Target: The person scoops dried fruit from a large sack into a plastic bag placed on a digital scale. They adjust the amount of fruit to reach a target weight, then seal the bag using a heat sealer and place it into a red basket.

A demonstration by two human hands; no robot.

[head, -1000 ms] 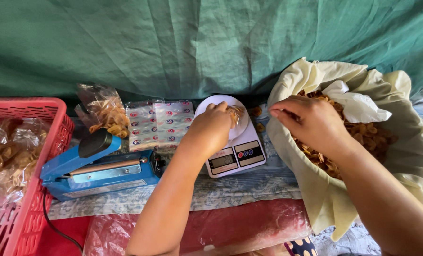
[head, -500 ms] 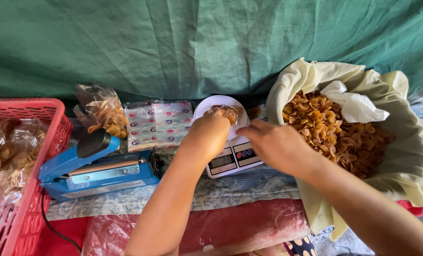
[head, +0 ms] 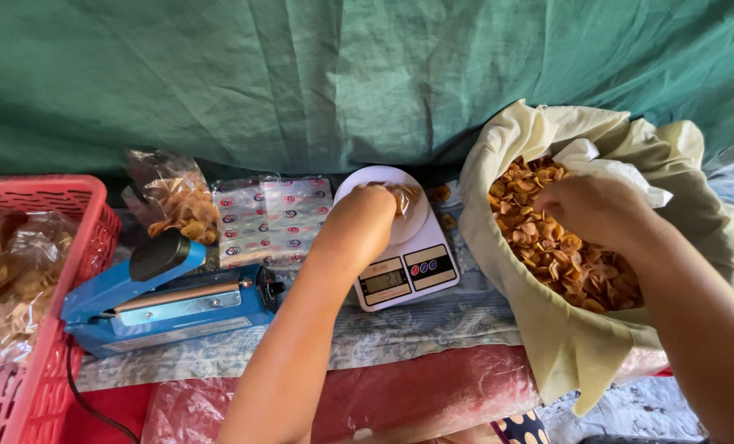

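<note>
The left hand (head: 365,220) pinches a thin, slippery small bag (head: 401,197) on the scale (head: 400,271); at three o'clock, the right hand (head: 597,214) cups light, brittle chips (head: 548,247), best scooped loosely.

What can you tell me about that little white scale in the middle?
The kitchen scale is white, seemingly plastic, with a round weighing plate at the back and a grey display and coloured buttons in front. It sits flat on a patterned cloth, between the blue heat sealer and the sack of chips. The left hand holds a small bag on its plate.
</note>
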